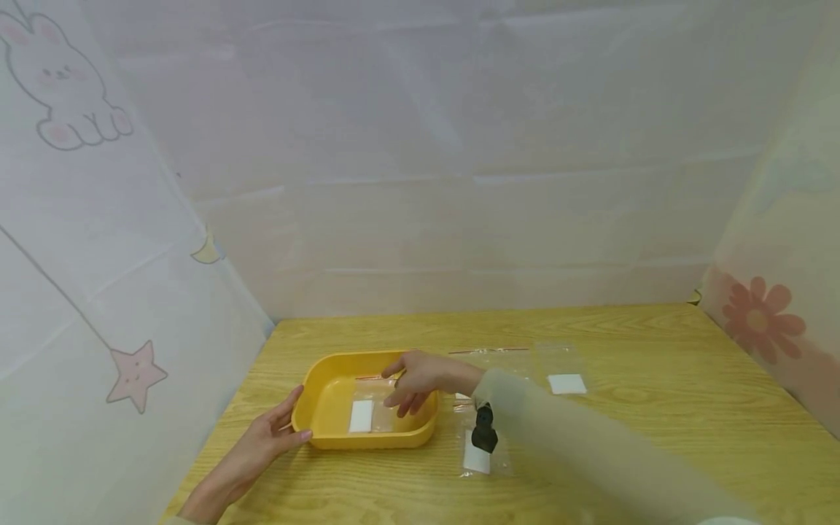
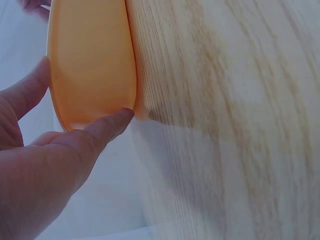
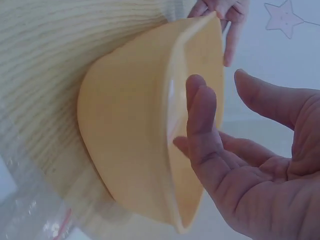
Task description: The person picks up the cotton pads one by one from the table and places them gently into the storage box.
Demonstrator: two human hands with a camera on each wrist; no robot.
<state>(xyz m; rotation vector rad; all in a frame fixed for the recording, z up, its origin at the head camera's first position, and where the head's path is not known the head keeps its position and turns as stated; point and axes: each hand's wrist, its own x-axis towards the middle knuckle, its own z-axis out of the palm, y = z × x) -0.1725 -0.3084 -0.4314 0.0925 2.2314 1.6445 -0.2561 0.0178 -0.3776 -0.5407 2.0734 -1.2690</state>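
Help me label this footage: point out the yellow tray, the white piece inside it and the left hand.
Yellow tray [image 1: 370, 441]: head view, on its outer front wall.
White piece [image 1: 361, 416]: head view, middle of its upper face.
Left hand [image 1: 261, 442]: head view, on the back of the hand.

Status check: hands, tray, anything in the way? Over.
Left hand holds left end of yellow tray. Right hand empty over tray. One clear bag inside; right sleeve partly covers bags outside tray.
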